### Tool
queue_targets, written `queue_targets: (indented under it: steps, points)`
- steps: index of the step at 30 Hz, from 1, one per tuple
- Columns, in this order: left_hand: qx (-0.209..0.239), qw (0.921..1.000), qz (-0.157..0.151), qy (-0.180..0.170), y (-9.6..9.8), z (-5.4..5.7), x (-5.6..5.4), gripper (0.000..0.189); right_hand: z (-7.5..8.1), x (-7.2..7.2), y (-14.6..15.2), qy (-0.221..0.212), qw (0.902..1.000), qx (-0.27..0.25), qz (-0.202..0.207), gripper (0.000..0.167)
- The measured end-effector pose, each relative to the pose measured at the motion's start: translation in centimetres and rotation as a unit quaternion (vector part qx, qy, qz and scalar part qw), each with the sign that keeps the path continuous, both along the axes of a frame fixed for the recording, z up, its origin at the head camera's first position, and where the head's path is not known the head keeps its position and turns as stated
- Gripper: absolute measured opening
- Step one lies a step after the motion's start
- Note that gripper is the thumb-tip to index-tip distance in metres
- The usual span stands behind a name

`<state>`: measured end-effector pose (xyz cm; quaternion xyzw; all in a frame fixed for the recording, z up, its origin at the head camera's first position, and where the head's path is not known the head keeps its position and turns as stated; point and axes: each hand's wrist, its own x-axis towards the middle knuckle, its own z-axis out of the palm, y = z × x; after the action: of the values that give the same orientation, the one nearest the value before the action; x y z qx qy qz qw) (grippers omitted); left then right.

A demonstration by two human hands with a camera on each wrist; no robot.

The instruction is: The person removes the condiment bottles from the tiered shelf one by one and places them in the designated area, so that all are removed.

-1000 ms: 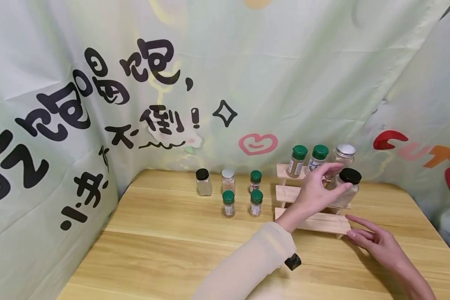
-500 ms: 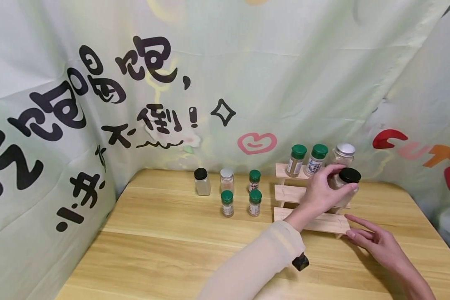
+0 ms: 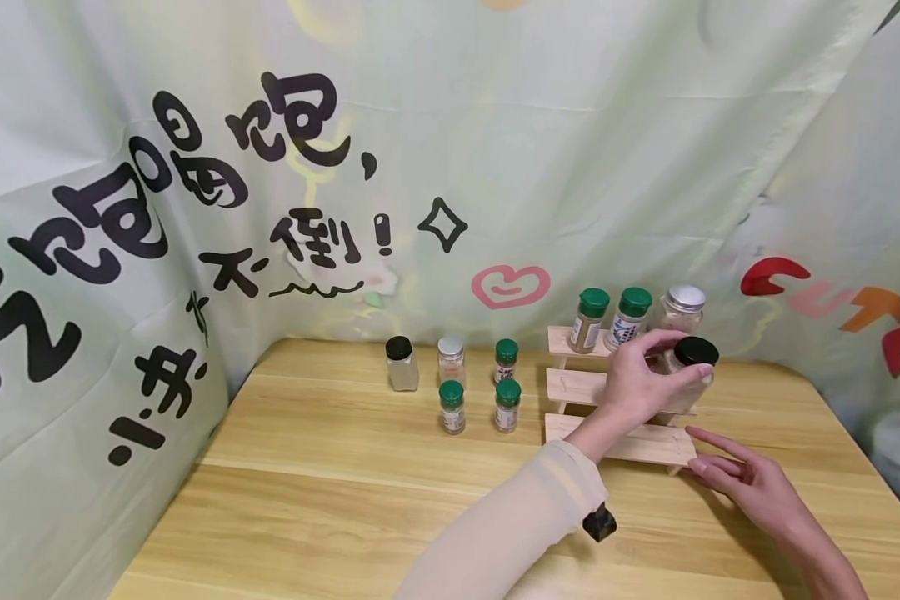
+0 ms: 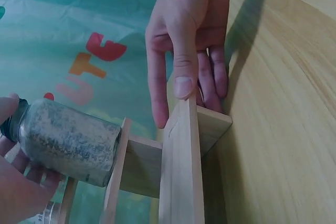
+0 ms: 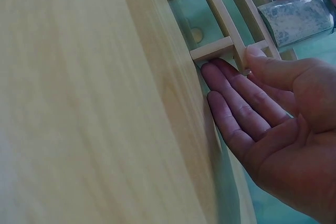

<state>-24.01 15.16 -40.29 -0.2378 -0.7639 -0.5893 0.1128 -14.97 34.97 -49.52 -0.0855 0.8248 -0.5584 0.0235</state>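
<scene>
My left hand [image 3: 640, 377] grips a clear glass jar with a black lid [image 3: 696, 351] near its top, fingers behind and thumb in front. Pale, flaky contents fill the jar [image 4: 71, 140], whose base is right at the middle shelf of a three-step wooden rack [image 3: 652, 442]. At the right end of the lowest shelf, my right hand [image 3: 753, 483] holds the plank's end between thumb and index finger. Its other fingers [image 5: 241, 108] lie lower, beside the rack's leg.
On the rack's top shelf stand two green-capped shakers [image 3: 589, 320] and a silver-lidded jar [image 3: 682, 307]. Left of the rack, the wooden table [image 3: 330, 500] bears a black-capped bottle [image 3: 401, 367], a silver-capped bottle [image 3: 452, 358] and three green-capped shakers [image 3: 506, 407]. A printed curtain [image 3: 570, 150] hangs behind.
My left hand has shifted slightly right and closer around the jar, its index finger now bent beside the lid. The right hand keeps its place on the rack. The head view has drifted slightly.
</scene>
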Motion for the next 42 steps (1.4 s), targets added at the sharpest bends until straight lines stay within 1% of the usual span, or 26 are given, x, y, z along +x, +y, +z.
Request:
queue_targets:
  steps: [3, 7, 10, 16, 20, 25, 29, 33, 38, 42]
  points:
    - [0.001, 1.0000, 0.005, -0.003, -0.1, 0.1, 0.0, 0.043, -0.1, -0.1, -0.1, -0.004, 1.0000, -0.005, -0.003, 0.050]
    - [0.005, 0.9998, 0.015, -0.015, -0.3, 0.2, 0.2, 0.043, -0.2, -0.1, -0.1, -0.002, 0.9999, -0.016, 0.006, 0.049]
    - [0.019, 0.9992, 0.008, -0.033, -0.5, 0.3, 0.3, 0.041, -0.3, -0.1, -0.1, 0.000, 0.9997, -0.020, 0.014, 0.049]
    - [0.030, 0.9980, -0.011, -0.055, -1.0, 0.4, 0.6, 0.039, 0.0, -0.1, -0.2, -0.010, 0.9999, -0.001, -0.005, 0.051]
    - [0.040, 0.9972, -0.034, -0.054, -1.6, 0.7, 0.9, 0.039, 0.1, 0.0, -0.3, -0.026, 0.9993, 0.016, -0.022, 0.053]
    - [0.056, 0.9961, -0.058, -0.036, -2.6, 1.1, 1.4, 0.038, 0.2, 0.1, -0.2, -0.045, 0.9981, 0.024, -0.034, 0.055]
    - [0.073, 0.9942, -0.074, -0.028, -3.6, 1.4, 1.8, 0.037, 0.2, 0.1, -0.1, -0.036, 0.9988, 0.019, -0.027, 0.054]
    - [0.084, 0.9928, -0.081, -0.026, -4.8, 1.7, 2.1, 0.037, 0.2, 0.0, 0.0, -0.024, 0.9996, 0.004, -0.013, 0.051]
    - [0.089, 0.9925, -0.082, -0.022, -6.2, 1.7, 2.5, 0.038, -0.1, 0.0, 0.0, -0.017, 0.9997, -0.015, -0.001, 0.050]
    - [0.091, 0.9921, -0.083, -0.022, -7.3, 1.7, 2.8, 0.038, -0.3, -0.2, 0.0, -0.016, 0.9996, -0.021, -0.003, 0.049]
